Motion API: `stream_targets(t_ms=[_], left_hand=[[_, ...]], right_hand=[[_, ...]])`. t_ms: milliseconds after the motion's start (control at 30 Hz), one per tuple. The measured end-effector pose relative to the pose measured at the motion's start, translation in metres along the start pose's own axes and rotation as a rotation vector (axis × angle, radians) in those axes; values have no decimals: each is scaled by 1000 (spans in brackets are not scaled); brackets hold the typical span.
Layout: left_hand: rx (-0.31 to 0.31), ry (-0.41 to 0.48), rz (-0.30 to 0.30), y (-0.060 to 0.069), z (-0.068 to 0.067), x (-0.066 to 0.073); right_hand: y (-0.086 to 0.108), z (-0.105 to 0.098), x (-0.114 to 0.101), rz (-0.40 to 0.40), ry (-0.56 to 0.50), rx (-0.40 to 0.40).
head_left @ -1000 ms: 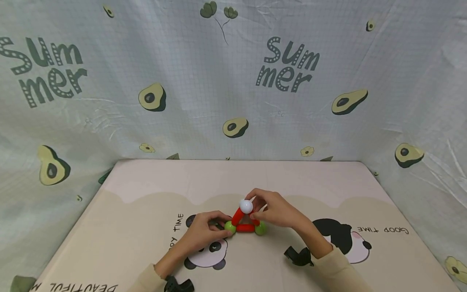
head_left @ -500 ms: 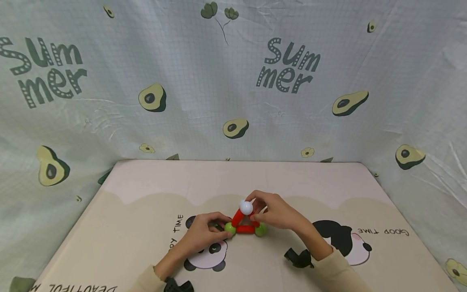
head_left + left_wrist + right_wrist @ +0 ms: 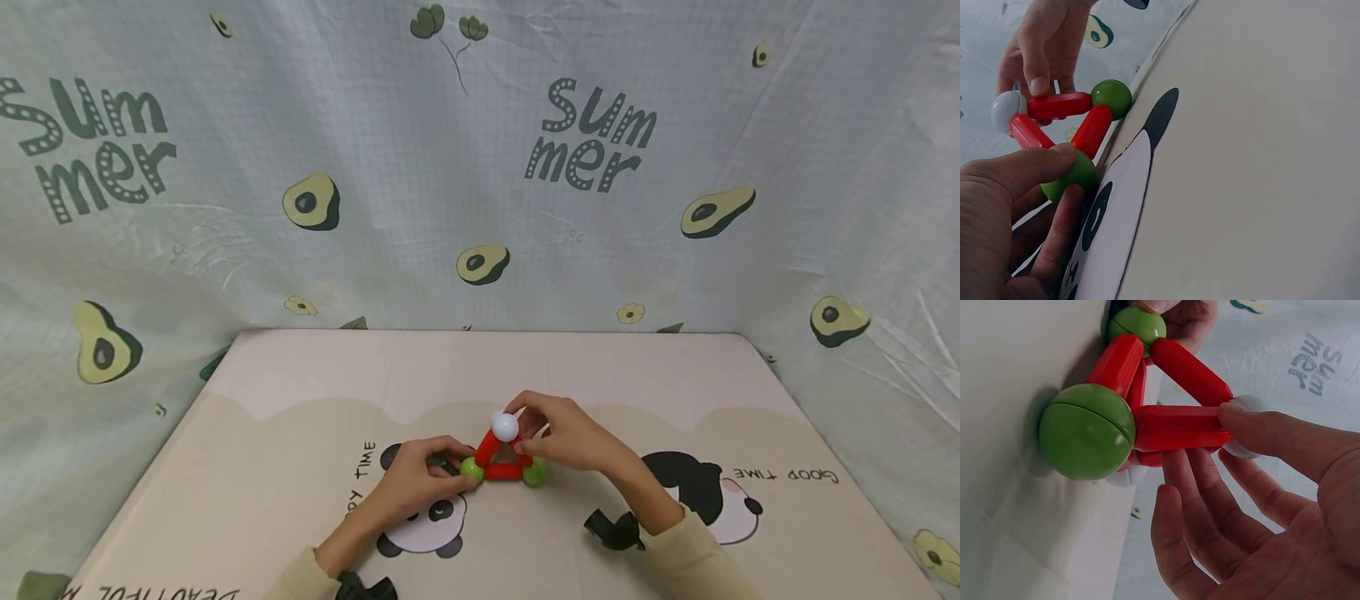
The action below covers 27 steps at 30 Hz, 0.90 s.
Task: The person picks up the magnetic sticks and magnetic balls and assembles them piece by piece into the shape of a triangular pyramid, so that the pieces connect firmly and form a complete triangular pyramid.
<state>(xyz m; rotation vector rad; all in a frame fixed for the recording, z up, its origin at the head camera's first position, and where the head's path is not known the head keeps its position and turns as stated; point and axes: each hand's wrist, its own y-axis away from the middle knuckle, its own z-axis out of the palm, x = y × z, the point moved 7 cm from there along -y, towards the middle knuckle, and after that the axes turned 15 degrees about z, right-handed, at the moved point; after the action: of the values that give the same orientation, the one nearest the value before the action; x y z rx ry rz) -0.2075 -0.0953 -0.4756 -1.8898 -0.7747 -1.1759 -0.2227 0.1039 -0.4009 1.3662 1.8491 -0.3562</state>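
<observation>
A frame of red rods (image 3: pixel 503 472) joined by balls stands on the table. Its front corners are two green balls (image 3: pixel 534 473), and a white ball (image 3: pixel 505 427) sits at its top. My left hand (image 3: pixel 422 477) pinches the left green ball (image 3: pixel 1074 178) between thumb and fingers. With thumb and fingertips my right hand (image 3: pixel 567 432) holds the right sloping red rod (image 3: pixel 1179 427), close below the top ball. Low at the back, another white piece (image 3: pixel 1124 478) shows partly in the right wrist view; rods mostly hide it.
The table mat (image 3: pixel 300 467) carries printed pandas and lettering. A patterned cloth (image 3: pixel 405 167) hangs behind the table's far edge. Black wrist mounts (image 3: pixel 615 530) sit at both wrists, close above the mat.
</observation>
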Motion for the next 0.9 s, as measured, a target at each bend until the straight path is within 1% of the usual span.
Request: stream_targets(t_ms=[500, 900], left_hand=[[-3, 30, -2, 0, 0, 0], [-2, 18, 2, -1, 0, 2]], right_hand=[[-1, -1, 1, 6, 18, 7], [0, -6, -1, 1, 23, 6]])
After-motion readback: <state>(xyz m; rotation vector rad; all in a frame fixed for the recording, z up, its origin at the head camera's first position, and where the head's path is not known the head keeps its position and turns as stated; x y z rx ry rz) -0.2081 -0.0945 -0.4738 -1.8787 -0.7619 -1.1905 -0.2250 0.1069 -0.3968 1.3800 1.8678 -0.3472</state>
